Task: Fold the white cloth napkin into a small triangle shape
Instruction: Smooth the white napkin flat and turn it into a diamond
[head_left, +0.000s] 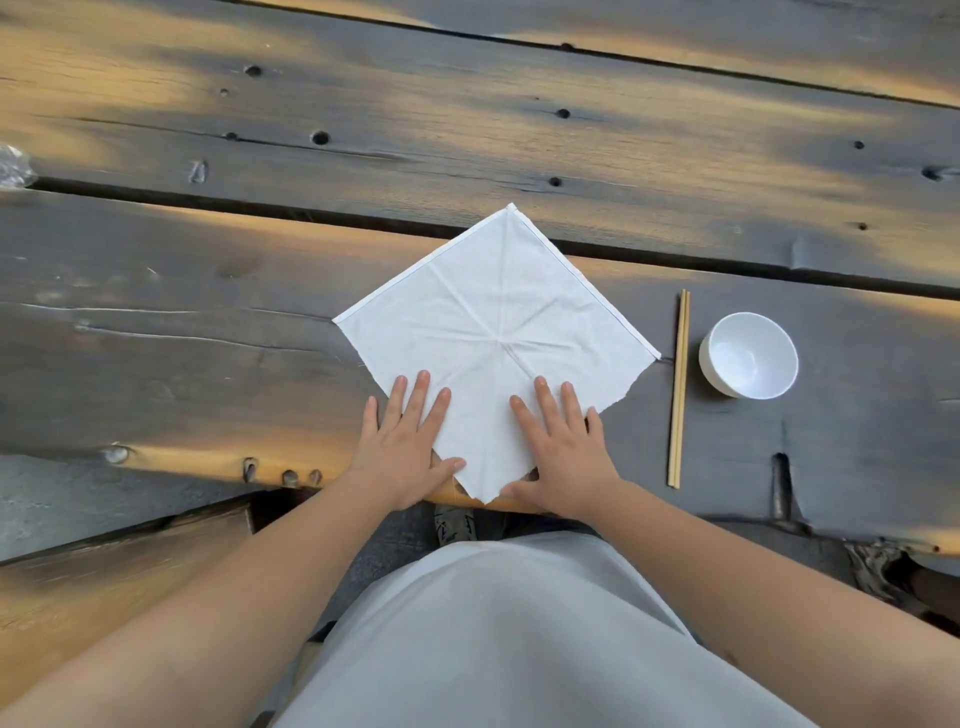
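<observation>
The white cloth napkin (493, 332) lies spread flat as a diamond on the dark wooden table (208, 338), one corner pointing away and the near corner at the table's front edge. Old fold creases radiate from its middle. My left hand (402, 441) rests palm down on the napkin's near left edge, fingers spread. Flat on the near right edge lies my right hand (563, 447), fingers apart. Neither hand pinches the cloth; both thumbs flank the near corner.
A pair of wooden chopsticks (679, 387) lies just right of the napkin, pointing away from me. A white bowl (748, 356) stands further right. A gap between planks (260, 208) crosses the table under the napkin's far corner. Crumpled clear plastic (13, 166) sits at the left edge.
</observation>
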